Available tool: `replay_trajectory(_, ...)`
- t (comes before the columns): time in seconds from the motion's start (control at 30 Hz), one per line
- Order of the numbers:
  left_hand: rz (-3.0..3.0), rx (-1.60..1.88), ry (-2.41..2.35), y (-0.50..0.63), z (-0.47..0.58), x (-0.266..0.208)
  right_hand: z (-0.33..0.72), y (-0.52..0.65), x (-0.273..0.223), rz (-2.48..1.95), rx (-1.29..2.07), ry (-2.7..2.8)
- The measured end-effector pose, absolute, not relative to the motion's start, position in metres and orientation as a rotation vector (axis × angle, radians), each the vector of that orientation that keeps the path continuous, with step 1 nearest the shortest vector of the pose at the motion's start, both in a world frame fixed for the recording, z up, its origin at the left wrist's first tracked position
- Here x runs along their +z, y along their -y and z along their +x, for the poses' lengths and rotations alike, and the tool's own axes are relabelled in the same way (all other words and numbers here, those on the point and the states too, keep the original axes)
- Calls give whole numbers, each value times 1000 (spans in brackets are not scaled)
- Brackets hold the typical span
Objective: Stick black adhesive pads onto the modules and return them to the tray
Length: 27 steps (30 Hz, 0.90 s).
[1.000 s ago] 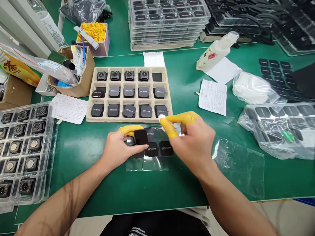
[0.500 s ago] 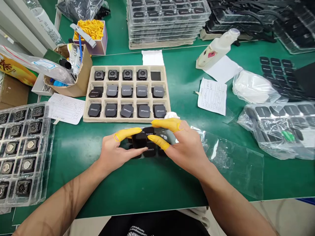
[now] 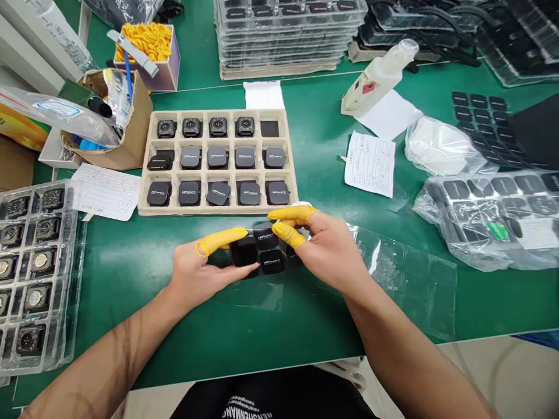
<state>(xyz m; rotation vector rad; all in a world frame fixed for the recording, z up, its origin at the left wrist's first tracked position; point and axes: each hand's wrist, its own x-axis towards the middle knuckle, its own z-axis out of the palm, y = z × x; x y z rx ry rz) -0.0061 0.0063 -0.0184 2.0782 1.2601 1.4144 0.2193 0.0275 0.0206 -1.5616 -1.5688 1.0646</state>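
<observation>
square watch (image 3: pixel 244 251) | glossy black screen | in left hand (image 3: pixel 198 265)

The watch (image 3: pixel 243 251) has a smooth, glossy black face, and the black squares (image 3: pixel 273 262) beside it look like shiny plastic. The finger cots (image 3: pixel 225 237) seem rubbery, with a soft sheen. The cream tray (image 3: pixel 213 209) looks like matt, slightly rough moulded pulp; the left-hand tray (image 3: pixel 70 331) is clear, glossy plastic. The bottle (image 3: pixel 375 84) is translucent plastic, the box (image 3: pixel 136 134) matt cardboard, the form (image 3: pixel 370 166) creased paper, the table (image 3: pixel 209 343) smooth with a sheen.

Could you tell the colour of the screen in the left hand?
The screen is black; see the head view.
</observation>
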Motion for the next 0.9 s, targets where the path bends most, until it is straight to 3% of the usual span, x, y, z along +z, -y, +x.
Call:
replay_trajectory(0.4,1256,1101,-1206,-15,-8,-7,228,-34,15,-1172,1015,1495)
replay_trajectory(0.53,1350,1052,-1290,-13,-7,-14,244,-36,28,-1052,1085,1156)
replay_trajectory(0.7,1664,1022,-1308,-8,-4,-16,216,-23,26,-1366,1349,1201)
replay_trajectory(0.9,1718,992,-1298,-7,-4,-14,191,-20,13,-1427,1614,1094)
